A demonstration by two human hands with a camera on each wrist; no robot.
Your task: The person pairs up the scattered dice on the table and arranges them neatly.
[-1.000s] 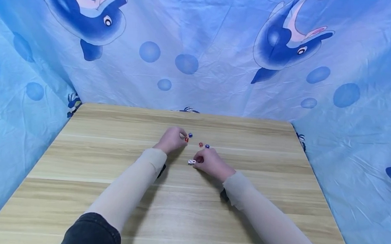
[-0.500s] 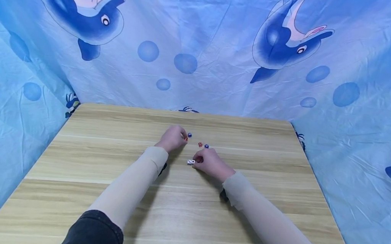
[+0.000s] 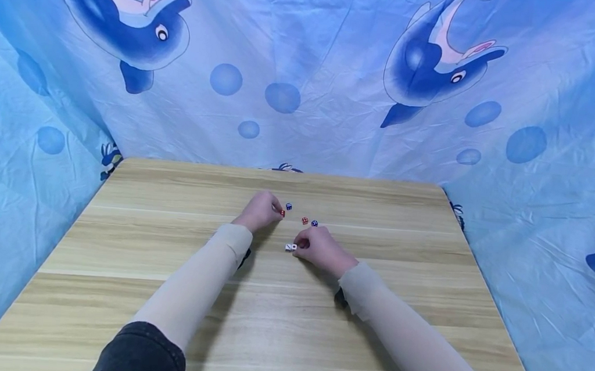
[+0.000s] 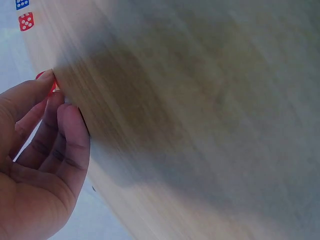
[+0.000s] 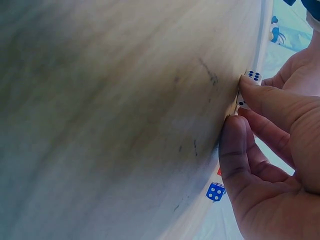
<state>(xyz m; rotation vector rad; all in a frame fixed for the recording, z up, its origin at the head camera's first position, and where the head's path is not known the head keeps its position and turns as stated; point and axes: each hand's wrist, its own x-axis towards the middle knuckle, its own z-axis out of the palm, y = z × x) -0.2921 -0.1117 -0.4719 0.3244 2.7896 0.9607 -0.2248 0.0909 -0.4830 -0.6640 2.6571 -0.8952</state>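
Observation:
My left hand (image 3: 262,211) pinches a red die (image 3: 282,213) between thumb and fingertips at the table's far middle. In the left wrist view, only edges of that red die (image 4: 53,86) show past the thumb. A blue die (image 3: 289,206) lies just behind it. Nearer to me, my right hand (image 3: 324,250) pinches a white die (image 3: 294,247), which stands side by side with a second white die (image 3: 288,247). The right thumb (image 5: 260,95) partly covers the pair in the right wrist view.
Beyond the right hand, a second red die (image 3: 304,220) and a second blue die (image 3: 314,223) lie close together. The wooden table (image 3: 276,323) ends at a blue dolphin-print cloth (image 3: 327,135) hanging at the back and both sides.
My left hand has shifted very slightly at the red die, and more of that die shows than half a second ago. The right hand and white dice stay in place.

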